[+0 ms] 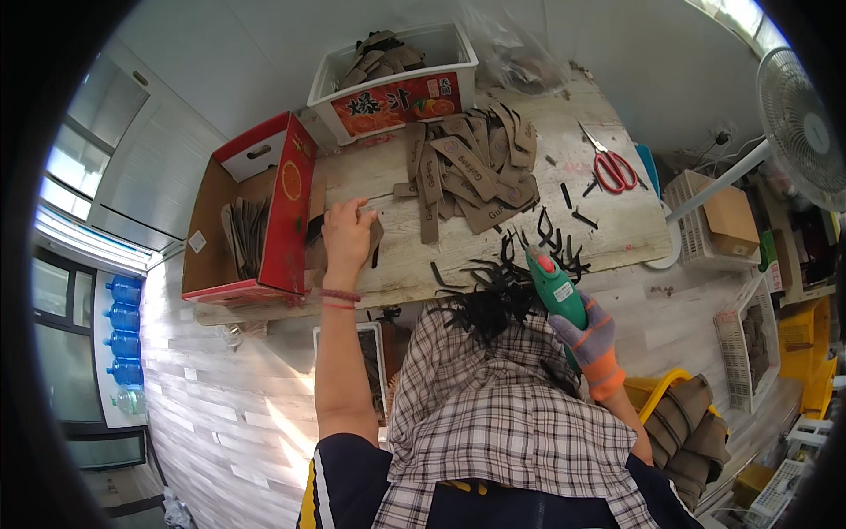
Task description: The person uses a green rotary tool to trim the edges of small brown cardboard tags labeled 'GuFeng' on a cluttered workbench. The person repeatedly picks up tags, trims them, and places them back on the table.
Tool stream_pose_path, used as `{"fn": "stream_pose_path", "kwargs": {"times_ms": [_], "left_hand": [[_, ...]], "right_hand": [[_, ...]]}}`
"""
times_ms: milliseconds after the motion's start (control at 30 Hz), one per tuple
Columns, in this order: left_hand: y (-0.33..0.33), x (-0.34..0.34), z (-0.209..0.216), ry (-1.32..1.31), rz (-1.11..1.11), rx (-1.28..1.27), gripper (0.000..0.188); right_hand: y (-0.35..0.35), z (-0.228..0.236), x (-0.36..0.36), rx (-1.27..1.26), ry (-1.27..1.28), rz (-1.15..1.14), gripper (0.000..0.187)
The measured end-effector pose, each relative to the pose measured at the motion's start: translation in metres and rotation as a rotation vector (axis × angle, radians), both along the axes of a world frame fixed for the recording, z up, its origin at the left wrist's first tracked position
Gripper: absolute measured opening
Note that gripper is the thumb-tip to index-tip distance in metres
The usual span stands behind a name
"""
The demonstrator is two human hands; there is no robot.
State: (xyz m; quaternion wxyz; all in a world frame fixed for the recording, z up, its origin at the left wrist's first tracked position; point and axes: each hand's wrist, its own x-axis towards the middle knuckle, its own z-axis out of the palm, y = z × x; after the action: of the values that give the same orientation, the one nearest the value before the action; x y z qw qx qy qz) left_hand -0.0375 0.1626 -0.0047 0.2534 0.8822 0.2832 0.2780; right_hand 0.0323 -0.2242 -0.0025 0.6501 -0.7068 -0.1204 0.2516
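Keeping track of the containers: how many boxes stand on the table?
2, both holding brown pieces: the red box at the table's left side, near the left hand, and the white box at the back. A small one behind them could be hidden.

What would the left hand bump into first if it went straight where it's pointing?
Probably the front of the white box, across the table, though the left hand's height is unclear and it might pass above.
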Motion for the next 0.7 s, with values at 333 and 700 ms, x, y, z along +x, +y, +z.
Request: {"fn": "stream_pose_path", "kwargs": {"times_ms": [333, 700], "left_hand": [[0.045, 0.187, -0.030, 0.203, 0.307, -0.218, 0.041], [0.062, 0.158, -0.056, -0.471, 0.195, -0.427, 0.023]], "right_hand": [[0.008, 0.008, 0.003, -0.034, 0.061, -0.020, 0.050], [0.022, -0.011, 0.018, -0.087, -0.135, -0.004, 0.053]]}}
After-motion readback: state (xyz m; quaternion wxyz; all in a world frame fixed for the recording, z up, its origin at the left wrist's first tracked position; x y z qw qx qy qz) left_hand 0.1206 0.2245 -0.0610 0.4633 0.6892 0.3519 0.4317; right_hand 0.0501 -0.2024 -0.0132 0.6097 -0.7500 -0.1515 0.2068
